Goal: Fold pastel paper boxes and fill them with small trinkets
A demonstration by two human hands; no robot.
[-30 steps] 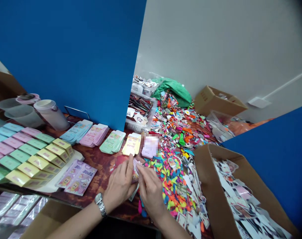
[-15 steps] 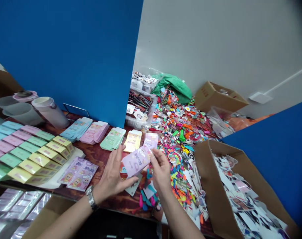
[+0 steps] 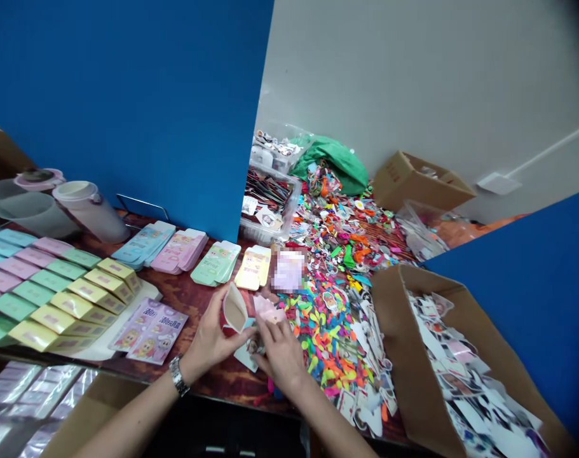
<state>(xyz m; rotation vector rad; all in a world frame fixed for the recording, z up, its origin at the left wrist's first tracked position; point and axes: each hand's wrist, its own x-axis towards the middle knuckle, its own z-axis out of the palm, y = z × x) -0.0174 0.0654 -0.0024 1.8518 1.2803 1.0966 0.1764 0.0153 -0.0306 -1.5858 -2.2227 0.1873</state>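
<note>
My left hand (image 3: 211, 334) is wrapped round a small paper carton (image 3: 235, 310). Its mouth gapes toward me, showing a pale brown inside. Just right of it, my right hand (image 3: 280, 356) reaches low over the table with its fingers drawn together. Under the fingertips are a pale pink piece (image 3: 269, 310) and a small pale card (image 3: 245, 357); what the fingers grip is hidden. Two flat purple printed cartons (image 3: 158, 334) lie left of my left wrist. Behind the hands are stacks of flat yellow cartons (image 3: 253, 268), green cartons (image 3: 216, 264) and purple cartons (image 3: 289, 272).
Rows of filled-out yellow boxes (image 3: 63, 313) stand at left beside tumblers (image 3: 86, 210). Colourful balloons and trinkets (image 3: 337, 331) heap at right, against a cardboard box (image 3: 389, 343) of paper cutouts. Blue partitions (image 3: 127, 95) rise behind and at right. A clear bin (image 3: 289, 216) sits at the back.
The carton in my hands has gone from flat to opened out and now sits in my left hand only. My right hand has let go of it and moved down and left to the table.
</note>
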